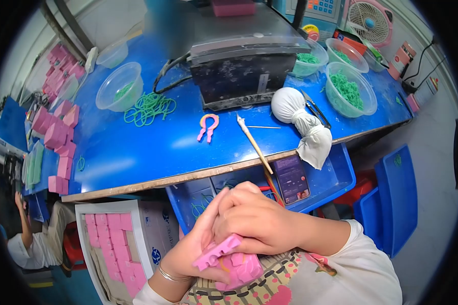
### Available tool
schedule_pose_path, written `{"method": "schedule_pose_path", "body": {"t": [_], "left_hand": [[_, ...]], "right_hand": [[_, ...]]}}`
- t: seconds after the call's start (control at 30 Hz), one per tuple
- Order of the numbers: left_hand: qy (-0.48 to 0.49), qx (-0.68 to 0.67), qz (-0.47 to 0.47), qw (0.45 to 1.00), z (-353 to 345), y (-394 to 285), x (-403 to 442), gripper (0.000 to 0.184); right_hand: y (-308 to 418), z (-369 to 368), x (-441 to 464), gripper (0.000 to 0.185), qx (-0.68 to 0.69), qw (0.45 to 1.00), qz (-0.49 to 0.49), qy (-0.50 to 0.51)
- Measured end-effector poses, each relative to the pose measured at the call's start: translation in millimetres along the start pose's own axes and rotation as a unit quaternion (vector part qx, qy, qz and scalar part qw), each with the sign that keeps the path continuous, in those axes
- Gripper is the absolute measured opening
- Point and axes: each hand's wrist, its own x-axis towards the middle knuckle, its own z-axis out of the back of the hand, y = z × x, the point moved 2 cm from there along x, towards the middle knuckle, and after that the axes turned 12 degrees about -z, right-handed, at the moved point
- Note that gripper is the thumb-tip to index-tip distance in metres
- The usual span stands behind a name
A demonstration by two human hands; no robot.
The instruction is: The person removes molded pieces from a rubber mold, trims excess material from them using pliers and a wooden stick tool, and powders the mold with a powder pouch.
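Observation:
Close to my body, my left hand (185,254) supports a pink rubber mould (241,272) from below, fingers wrapped round it. My right hand (257,221) presses over it from the other side, its fingers folded against the left ones. One notched piece of the mould stands apart from the rest, and a little yellow shows between them. On the table ahead lie a pink and yellow horseshoe-shaped piece (207,127), a pointed wooden-handled tool (254,142) and a thin metal rod (263,127).
A dark machine (244,76) stands on the blue table (137,168). Right of it are a tied white cloth bag (290,105), scissors (315,109) and bowls of green strands (348,94). A phone (291,180) rests in a blue tray (336,178). Pink blocks (107,229) fill a box. Another person (33,249) sits left.

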Motion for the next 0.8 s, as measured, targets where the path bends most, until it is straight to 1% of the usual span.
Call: {"method": "schedule_pose_path", "body": {"t": [0.03,0.07,0.1,0.17,0.2,0.23,0.27,0.3,0.33,0.37,0.4,0.43,0.47,0.5,0.53,0.57,0.6,0.63,0.67,0.7,0.77,0.8], "left_hand": [[0.016,0.109,-0.006,0.994,0.6,-0.3,1.0,0.115],[0.031,0.217,-0.014,0.976,1.6,-0.7,1.7,0.106],[0.034,0.215,-0.014,0.976,3.4,-0.2,-1.4,0.106],[0.031,0.274,-0.006,0.961,7.7,1.9,-9.1,0.078],[-0.028,0.167,0.036,0.985,7.3,0.0,-4.7,0.051],[-0.110,0.208,-0.018,0.972,1.1,-6.1,-2.6,0.039],[-0.117,0.099,-0.074,0.985,10.3,-2.0,2.4,0.036],[-0.121,-0.010,-0.129,0.984,17.7,-0.5,10.3,0.035],[-0.152,-0.066,-0.167,0.972,20.5,-3.7,13.8,0.034],[-0.182,-0.120,-0.205,0.954,20.1,-9.6,19.0,0.034],[-0.238,-0.182,-0.220,0.928,18.3,-16.0,22.3,0.036],[-0.238,-0.183,-0.221,0.928,22.2,-17.0,21.9,0.036],[-0.200,-0.219,-0.209,0.932,27.8,-18.3,22.3,0.037],[-0.160,-0.254,-0.197,0.933,30.5,-19.2,23.0,0.038],[-0.197,-0.241,-0.185,0.932,29.3,-16.6,22.5,0.044],[-0.201,-0.241,-0.189,0.930,31.6,-14.6,21.2,0.044],[-0.160,-0.233,-0.166,0.945,34.8,-11.2,21.0,0.046],[-0.119,-0.224,-0.145,0.956,36.8,-8.2,19.9,0.049],[-0.137,-0.234,-0.130,0.954,36.9,-4.4,17.3,0.050],[-0.145,-0.231,-0.139,0.952,37.2,-1.8,15.3,0.050],[-0.101,-0.257,-0.092,0.957,34.6,1.6,13.3,0.061],[-0.133,-0.247,-0.088,0.956,32.6,1.2,12.8,0.065]], "right_hand": [[0.5,3.2,1.0,0.018,-0.036,0.999,0.003,-0.039],[0.9,5.7,2.0,0.022,-0.072,0.994,0.008,-0.077],[0.7,4.4,2.1,0.022,-0.075,0.994,0.006,-0.079],[0.0,4.5,-1.8,0.028,-0.107,0.968,0.018,-0.224],[1.4,3.1,-3.9,0.029,-0.171,0.950,0.103,-0.238],[6.2,0.8,-5.6,0.027,-0.185,0.936,0.139,-0.264],[9.7,-0.1,-4.7,0.027,-0.223,0.926,0.160,-0.258],[12.7,-1.2,-4.3,0.027,-0.259,0.915,0.181,-0.251],[13.5,-4.9,-5.5,0.027,-0.252,0.933,0.145,-0.211],[11.4,-9.0,-7.7,0.027,-0.252,0.933,0.145,-0.211],[5.5,-14.6,-9.0,0.027,-0.267,0.938,0.131,-0.179],[0.8,-18.8,-9.7,0.026,-0.282,0.941,0.118,-0.146],[-0.7,-18.1,-11.9,0.026,-0.260,0.949,0.132,-0.120],[-1.3,-10.1,-13.7,0.026,-0.261,0.949,0.134,-0.117],[-3.0,4.1,-15.9,0.027,-0.297,0.935,0.114,-0.156],[-5.3,18.3,-17.9,0.029,-0.328,0.920,0.093,-0.195],[-9.9,37.6,-18.9,0.033,-0.390,0.870,0.022,-0.302],[-14.6,58.3,-20.1,0.036,-0.443,0.800,-0.048,-0.402],[-18.4,75.8,-19.2,0.038,-0.474,0.765,-0.114,-0.421],[-21.8,89.4,-20.6,0.040,-0.501,0.725,-0.180,-0.437],[-38.3,101.8,-25.2,0.037,-0.564,0.697,-0.274,-0.348],[-39.1,104.9,-25.9,0.036,-0.569,0.700,-0.270,-0.336]]}}
